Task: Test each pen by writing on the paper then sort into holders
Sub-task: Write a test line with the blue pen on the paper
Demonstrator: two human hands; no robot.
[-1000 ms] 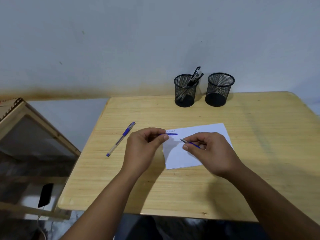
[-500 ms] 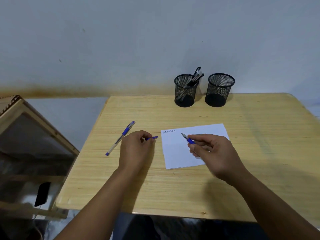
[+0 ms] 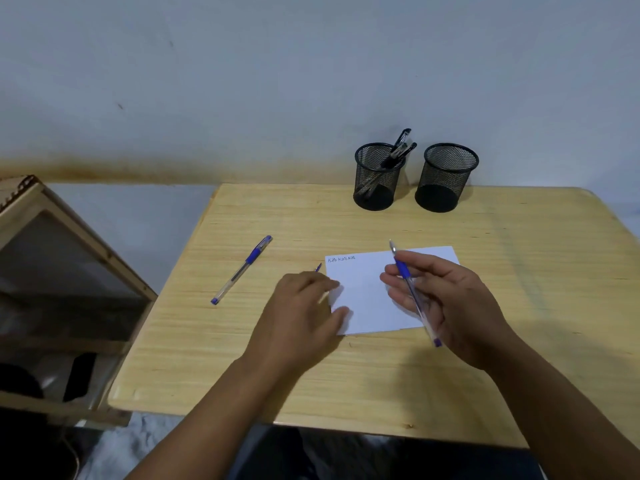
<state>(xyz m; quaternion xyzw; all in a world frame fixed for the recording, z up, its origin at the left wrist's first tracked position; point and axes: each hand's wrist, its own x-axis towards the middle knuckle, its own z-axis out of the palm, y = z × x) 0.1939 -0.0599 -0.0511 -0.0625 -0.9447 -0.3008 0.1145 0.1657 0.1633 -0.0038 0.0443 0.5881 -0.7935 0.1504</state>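
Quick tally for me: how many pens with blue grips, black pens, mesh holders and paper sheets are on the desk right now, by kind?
Pens with blue grips: 2, one in the right hand at, one lying loose
Black pens in the left holder: at least 2, exact number unclear
Mesh holders: 2, second at
Paper sheets: 1
Total: at least 7

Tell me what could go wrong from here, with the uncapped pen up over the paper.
The left hand rests only on the paper's left edge, so the sheet may slide under the first stroke. The blue cap peeking from behind that hand could roll off and get lost. The right hand holds the pen loosely, tip raised; it may slip.
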